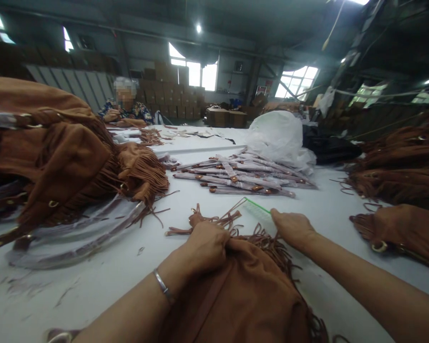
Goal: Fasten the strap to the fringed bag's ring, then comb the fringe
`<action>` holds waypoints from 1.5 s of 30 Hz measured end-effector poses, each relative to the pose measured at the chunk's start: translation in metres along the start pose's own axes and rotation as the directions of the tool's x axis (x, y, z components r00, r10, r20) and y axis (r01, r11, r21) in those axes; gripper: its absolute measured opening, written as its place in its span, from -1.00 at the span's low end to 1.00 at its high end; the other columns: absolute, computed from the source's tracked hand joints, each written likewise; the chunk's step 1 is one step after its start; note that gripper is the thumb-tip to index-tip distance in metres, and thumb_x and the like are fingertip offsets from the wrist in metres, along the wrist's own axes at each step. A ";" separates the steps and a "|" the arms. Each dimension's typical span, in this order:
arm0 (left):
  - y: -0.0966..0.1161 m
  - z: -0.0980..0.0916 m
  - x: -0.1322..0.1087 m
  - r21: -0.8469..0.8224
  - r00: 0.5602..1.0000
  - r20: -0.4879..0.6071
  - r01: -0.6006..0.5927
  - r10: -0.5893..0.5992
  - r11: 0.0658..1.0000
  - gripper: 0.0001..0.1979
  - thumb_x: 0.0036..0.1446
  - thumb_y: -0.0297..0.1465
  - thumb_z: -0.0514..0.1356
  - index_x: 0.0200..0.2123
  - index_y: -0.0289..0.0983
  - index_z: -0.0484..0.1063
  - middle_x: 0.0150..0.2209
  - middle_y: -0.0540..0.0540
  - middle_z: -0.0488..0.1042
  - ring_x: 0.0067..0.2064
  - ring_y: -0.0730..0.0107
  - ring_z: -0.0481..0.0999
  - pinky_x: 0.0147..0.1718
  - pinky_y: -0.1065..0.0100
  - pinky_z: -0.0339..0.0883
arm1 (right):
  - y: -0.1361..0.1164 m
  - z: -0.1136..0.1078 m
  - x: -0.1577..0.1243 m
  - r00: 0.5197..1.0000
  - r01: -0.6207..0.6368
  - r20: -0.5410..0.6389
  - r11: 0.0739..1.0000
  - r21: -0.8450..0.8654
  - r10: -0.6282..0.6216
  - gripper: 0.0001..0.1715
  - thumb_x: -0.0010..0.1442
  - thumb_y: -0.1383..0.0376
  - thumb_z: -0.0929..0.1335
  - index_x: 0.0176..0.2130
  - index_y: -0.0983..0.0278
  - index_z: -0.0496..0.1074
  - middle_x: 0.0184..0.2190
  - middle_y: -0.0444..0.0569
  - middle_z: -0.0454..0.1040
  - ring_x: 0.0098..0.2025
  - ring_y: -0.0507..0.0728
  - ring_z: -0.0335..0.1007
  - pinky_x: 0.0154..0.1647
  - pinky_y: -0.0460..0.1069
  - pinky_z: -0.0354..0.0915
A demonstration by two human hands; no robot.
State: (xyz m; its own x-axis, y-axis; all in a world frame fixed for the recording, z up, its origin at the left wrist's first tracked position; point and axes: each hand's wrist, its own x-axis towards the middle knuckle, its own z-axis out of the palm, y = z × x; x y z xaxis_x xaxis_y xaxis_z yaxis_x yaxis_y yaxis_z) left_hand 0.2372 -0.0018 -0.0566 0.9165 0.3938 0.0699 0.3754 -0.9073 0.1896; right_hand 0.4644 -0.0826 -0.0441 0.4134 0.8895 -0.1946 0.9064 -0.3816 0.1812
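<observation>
A brown fringed bag [246, 290] lies right in front of me on the white table. My left hand [209, 245], with a silver bracelet at the wrist, is closed on the bag's upper edge. In my right hand [293, 228] is the end of a green comb [257, 206], held just above the fringe [268, 240]. The comb's pale teeth hang downward, and a thin brown strand reaches its far tip. Just beyond my left hand lie a thin strap and tassel strips [196, 219].
Wrapped bag handles [236, 174] are piled ahead, beside a white plastic bag [279, 136]. Brown fringed bags [57, 157] are heaped at left, with more bags [407, 171] at right. Across the table sits a person [125, 107]. Cardboard boxes [171, 93] stand behind.
</observation>
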 end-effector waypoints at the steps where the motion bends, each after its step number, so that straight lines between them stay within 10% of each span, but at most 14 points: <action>1: 0.000 -0.001 0.000 -0.004 1.000 0.010 0.005 -0.005 1.000 -0.88 -0.14 -0.45 0.10 -0.46 -0.28 0.41 -0.40 -0.14 0.51 -0.33 0.17 0.47 -0.31 0.20 0.29 | 0.020 0.000 0.007 0.997 -0.071 0.002 0.997 -0.001 0.071 -0.69 0.20 0.46 0.09 -0.15 0.37 0.29 -0.23 0.33 0.48 -0.18 0.32 0.44 -0.29 0.09 0.22; 6: -0.002 0.000 0.000 -0.015 1.000 -0.006 -0.005 0.005 1.000 -0.88 -0.16 -0.47 0.10 -0.47 -0.28 0.40 -0.40 -0.15 0.50 -0.32 0.17 0.47 -0.31 0.22 0.29 | 0.083 0.001 0.021 0.968 -0.237 0.100 0.968 0.088 0.228 -0.64 0.28 0.32 0.02 -0.27 0.35 0.30 -0.34 0.24 0.49 -0.47 0.14 0.45 -0.49 -0.03 0.20; 15: 0.000 0.001 -0.001 -0.031 1.000 -0.028 0.004 -0.005 1.000 -0.89 -0.12 -0.46 0.10 -0.45 -0.28 0.40 -0.38 -0.14 0.49 -0.30 0.20 0.45 -0.26 0.22 0.28 | -0.024 0.006 -0.021 0.983 0.181 -0.013 0.983 -0.043 -0.182 -0.74 0.24 0.26 0.14 -0.11 0.28 0.26 -0.34 0.12 0.52 -0.26 0.23 0.47 -0.34 0.00 0.20; 24: 0.001 0.002 0.000 -0.001 0.999 -0.041 -0.027 0.027 1.000 -0.88 -0.12 -0.46 0.09 -0.44 -0.28 0.40 -0.38 -0.15 0.49 -0.33 0.18 0.45 -0.31 0.20 0.31 | 0.074 -0.004 0.014 0.975 -0.214 0.034 0.971 -0.106 0.218 -0.69 0.25 0.37 0.06 -0.21 0.35 0.31 -0.23 0.25 0.49 -0.21 0.28 0.46 -0.37 0.04 0.20; 33: 0.004 0.003 -0.001 -0.052 0.998 -0.066 -0.015 0.012 0.999 -0.82 -0.06 -0.38 0.11 -0.34 -0.29 0.39 -0.30 -0.15 0.47 -0.23 0.14 0.43 -0.17 0.12 0.29 | -0.086 -0.019 0.020 0.919 0.394 -0.030 0.917 0.067 -0.392 -0.72 0.27 0.21 0.12 -0.13 0.21 0.30 -0.29 0.04 0.51 -0.23 0.18 0.45 -0.33 -0.02 0.18; 41: 0.012 0.008 -0.001 -0.060 1.000 -0.023 -0.001 0.000 0.998 -0.83 0.08 -0.44 0.00 -0.28 -0.31 0.33 -0.23 -0.16 0.41 -0.21 0.17 0.35 -0.24 0.13 0.32 | 0.009 -0.013 0.071 0.997 0.069 0.030 0.996 0.054 -0.071 -0.69 0.23 0.22 0.14 -0.20 0.31 0.35 -0.17 0.20 0.47 -0.10 0.30 0.40 -0.21 0.09 0.21; 45: 0.017 0.012 -0.003 -0.050 0.997 -0.065 0.033 -0.036 0.998 -0.78 0.14 -0.47 -0.08 -0.23 -0.34 0.32 -0.20 -0.20 0.38 -0.17 0.14 0.31 -0.20 0.11 0.30 | 0.015 -0.006 0.076 1.000 0.002 0.016 0.995 0.098 -0.003 -0.67 0.24 0.20 0.12 -0.18 0.30 0.34 -0.12 0.24 0.44 -0.06 0.35 0.35 -0.15 0.14 0.16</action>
State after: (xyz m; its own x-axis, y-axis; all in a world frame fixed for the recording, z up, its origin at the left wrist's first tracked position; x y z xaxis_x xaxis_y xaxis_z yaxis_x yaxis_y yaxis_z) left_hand 0.2429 -0.0204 -0.0656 0.8916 0.4348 0.1268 0.3977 -0.8856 0.2400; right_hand 0.5093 -0.0189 -0.0504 0.4116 0.8866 -0.2110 0.9113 -0.4028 0.0854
